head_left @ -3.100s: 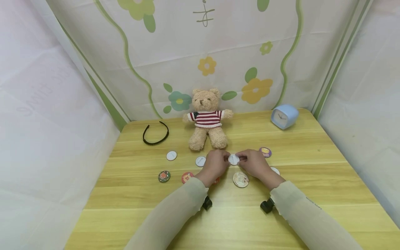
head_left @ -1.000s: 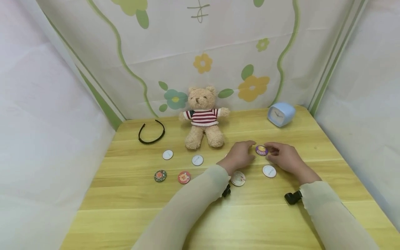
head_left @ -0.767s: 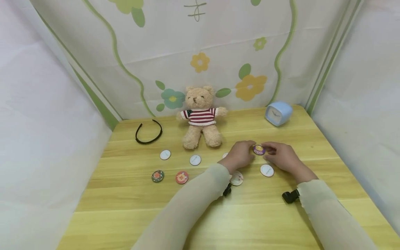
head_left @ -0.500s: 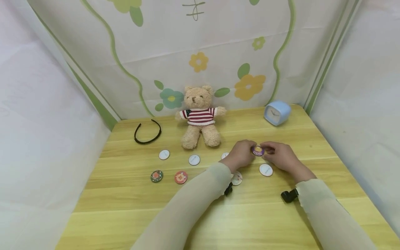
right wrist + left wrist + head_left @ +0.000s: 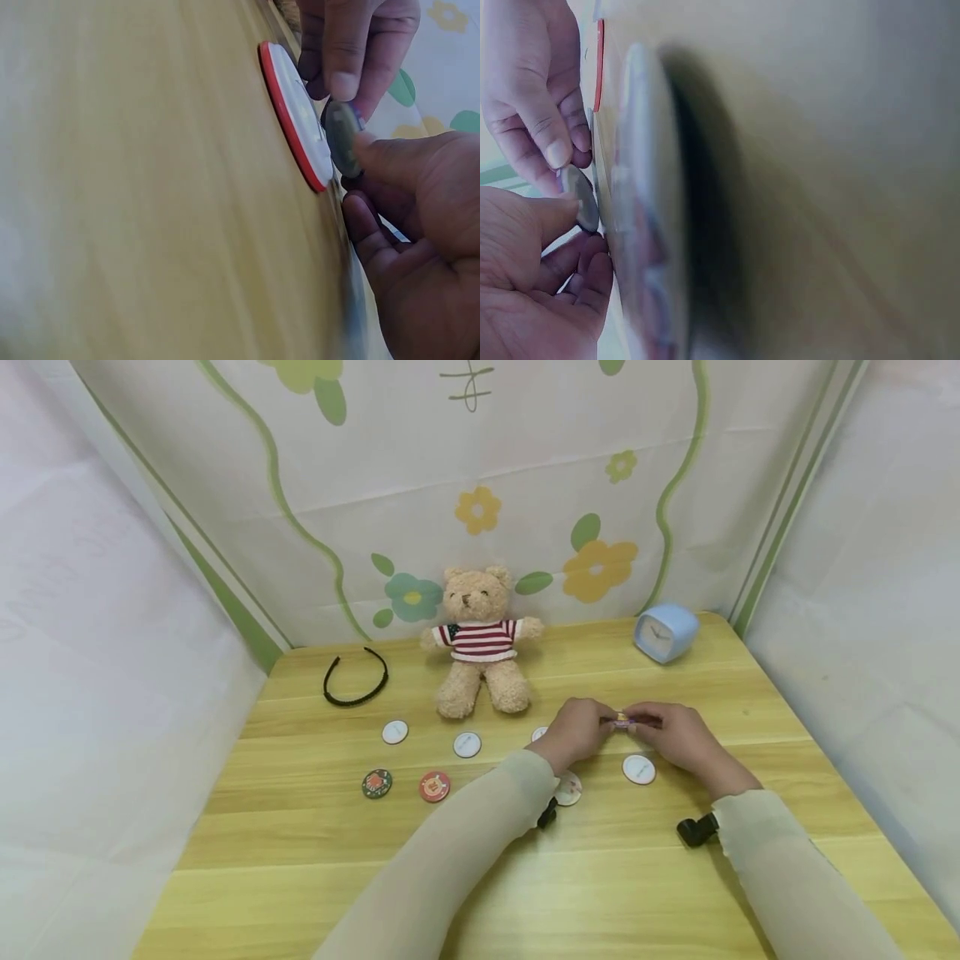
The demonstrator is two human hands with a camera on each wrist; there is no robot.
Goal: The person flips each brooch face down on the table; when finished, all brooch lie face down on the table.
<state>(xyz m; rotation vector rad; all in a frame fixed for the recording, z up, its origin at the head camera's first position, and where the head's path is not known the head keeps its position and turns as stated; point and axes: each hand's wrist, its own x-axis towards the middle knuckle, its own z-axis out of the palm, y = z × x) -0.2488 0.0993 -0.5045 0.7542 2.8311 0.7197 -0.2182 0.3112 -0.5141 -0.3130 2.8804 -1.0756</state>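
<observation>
Both hands meet over a purple-and-yellow button badge [image 5: 622, 722] right of the table's middle. In the head view it is tipped nearly edge-on. My left hand [image 5: 579, 731] pinches its left edge, and my right hand [image 5: 678, 735] pinches the right edge. The left wrist view shows the grey back of the badge [image 5: 581, 199] between the fingertips, raised on edge; the right wrist view shows this badge [image 5: 345, 139] too. Just below the right hand lies a white-backed badge [image 5: 639, 769] with a red rim [image 5: 289, 120]. Beside the left wrist is a beige badge [image 5: 569, 788], partly covered.
Further left lie white-backed badges [image 5: 467, 744], a red badge [image 5: 434, 787] and a green badge [image 5: 377, 783]. Behind them are a black headband [image 5: 356, 700], a teddy bear [image 5: 483, 643] and a blue clock [image 5: 667, 633]. A patterned cloth backs the wooden table [image 5: 585, 893].
Both hands have left a white-backed badge near the middle and moved right to the purple badge. They have gripped it and tilted it from face-up to nearly edge-on.
</observation>
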